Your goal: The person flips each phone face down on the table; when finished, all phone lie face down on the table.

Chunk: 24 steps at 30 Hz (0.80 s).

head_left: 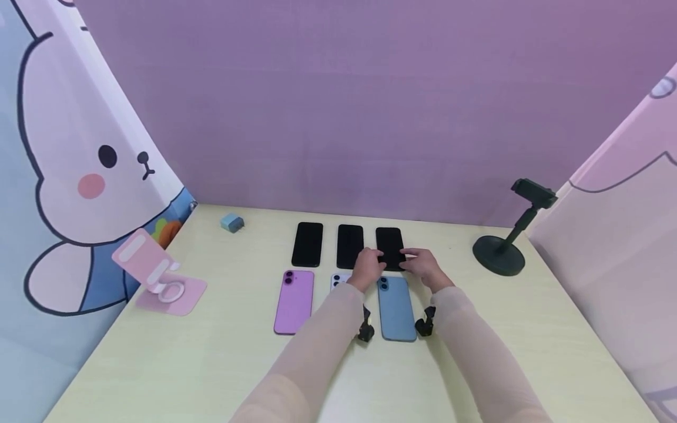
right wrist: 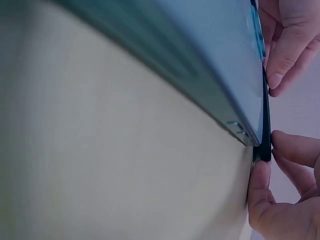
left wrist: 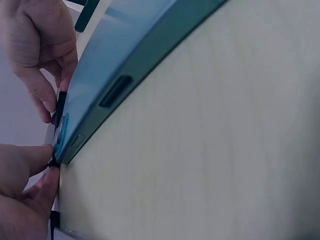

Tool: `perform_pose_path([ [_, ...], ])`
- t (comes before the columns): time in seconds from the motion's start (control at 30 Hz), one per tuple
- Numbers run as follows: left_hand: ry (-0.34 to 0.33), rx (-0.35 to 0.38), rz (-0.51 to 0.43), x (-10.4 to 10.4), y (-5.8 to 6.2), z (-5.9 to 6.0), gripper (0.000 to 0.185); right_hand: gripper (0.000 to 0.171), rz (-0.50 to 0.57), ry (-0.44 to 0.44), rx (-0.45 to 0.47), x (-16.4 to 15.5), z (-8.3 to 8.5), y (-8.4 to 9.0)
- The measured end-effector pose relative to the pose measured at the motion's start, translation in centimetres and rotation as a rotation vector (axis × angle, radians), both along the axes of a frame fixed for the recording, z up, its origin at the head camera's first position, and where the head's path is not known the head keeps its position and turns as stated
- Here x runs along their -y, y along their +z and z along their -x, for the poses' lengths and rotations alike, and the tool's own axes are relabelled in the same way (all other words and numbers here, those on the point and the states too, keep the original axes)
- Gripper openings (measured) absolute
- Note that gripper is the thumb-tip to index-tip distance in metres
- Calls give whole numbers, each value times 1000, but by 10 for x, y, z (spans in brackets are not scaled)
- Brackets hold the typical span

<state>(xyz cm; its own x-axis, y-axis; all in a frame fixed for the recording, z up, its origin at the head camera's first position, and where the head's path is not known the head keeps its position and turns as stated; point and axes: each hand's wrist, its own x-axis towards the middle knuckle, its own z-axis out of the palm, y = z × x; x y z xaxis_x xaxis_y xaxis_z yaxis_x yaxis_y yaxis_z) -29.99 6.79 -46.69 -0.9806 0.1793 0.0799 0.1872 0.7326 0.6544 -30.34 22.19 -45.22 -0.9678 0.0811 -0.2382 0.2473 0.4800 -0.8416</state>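
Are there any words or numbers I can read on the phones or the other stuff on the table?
None: no words, numbers or brand marks can be read anywhere.
The black phone that the left hand and right hand hold shows a dark, blank screen.
The blue phone and purple phone show plain backs.
The rabbit curtain carries only a drawing.

white phone [head_left: 338, 279]: mostly hidden | left hand [head_left: 367, 267]: covering it

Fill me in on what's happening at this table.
A person's left hand and right hand both pinch the near edge of the rightmost black, screen-up phone in the back row of three. Just in front lies a blue phone, face down on the pale yellow table.
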Motion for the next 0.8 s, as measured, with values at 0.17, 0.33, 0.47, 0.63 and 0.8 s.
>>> perform_pose_path([
  [0.17, 17, -2, -20, -3, -1, -1, 29, 43, 7, 0, -12, -2, 1, -4],
  [0.33, 22, 30, -50, -3, 1, -3, 29, 41, 51, -12, -4, -4, 1, -5],
  [0.47, 18, 36, -61, -2, 2, -3, 29, 41, 89, -14, -19, -3, 0, -2],
  [0.63, 21, 34, -70, -1, 1, -1, 26, 40, 163, -19, -55, -1, -2, 3],
  [0.8, -2, 22, -84, -2, 2, 0, 22, 39, 300, -41, -94, 1, -5, 5],
])
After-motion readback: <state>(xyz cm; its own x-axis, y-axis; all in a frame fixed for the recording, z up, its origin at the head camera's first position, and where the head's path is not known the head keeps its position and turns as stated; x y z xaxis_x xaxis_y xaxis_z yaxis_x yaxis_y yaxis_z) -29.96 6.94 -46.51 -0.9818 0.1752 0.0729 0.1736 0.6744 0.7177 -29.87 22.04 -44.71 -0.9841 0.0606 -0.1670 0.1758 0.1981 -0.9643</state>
